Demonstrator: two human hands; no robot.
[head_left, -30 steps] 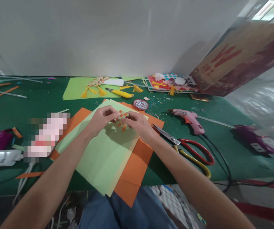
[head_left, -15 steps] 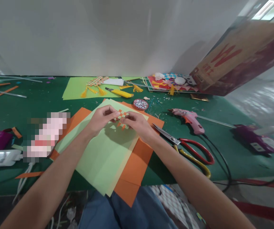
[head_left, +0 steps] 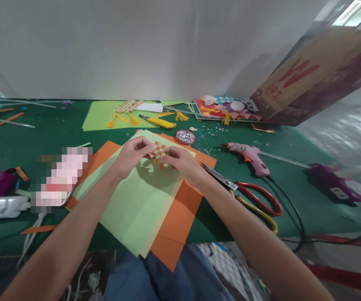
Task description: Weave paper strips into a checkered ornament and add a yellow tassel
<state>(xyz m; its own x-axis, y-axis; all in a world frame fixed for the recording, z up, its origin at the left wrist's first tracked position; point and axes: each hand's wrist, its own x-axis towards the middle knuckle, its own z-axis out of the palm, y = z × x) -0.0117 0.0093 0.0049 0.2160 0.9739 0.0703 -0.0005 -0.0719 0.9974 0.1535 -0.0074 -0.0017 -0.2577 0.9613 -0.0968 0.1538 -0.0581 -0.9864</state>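
Between my two hands is a small woven paper piece (head_left: 159, 149), checkered in orange and pale green, with short orange strip ends hanging from its lower edge. My left hand (head_left: 135, 154) pinches its left side between thumb and fingers. On the right side, my right hand (head_left: 182, 162) grips it the same way, its fingertips over the lower right part. Both hands hold the piece just above light green paper sheets (head_left: 133, 209), which lie over orange sheets (head_left: 175, 217). A shadow of the hands falls on the green paper.
Right of my right forearm lie scissors (head_left: 252, 196) with red and yellow handles and a pink glue gun (head_left: 249, 156). Beyond the sheets are a dish of small beads (head_left: 185, 136) and a yellow utility knife (head_left: 158, 121). A paper bag (head_left: 312, 79) stands at the back right.
The woven piece is turned slightly, and more of its checkered face shows between my fingers. My hands have barely shifted.
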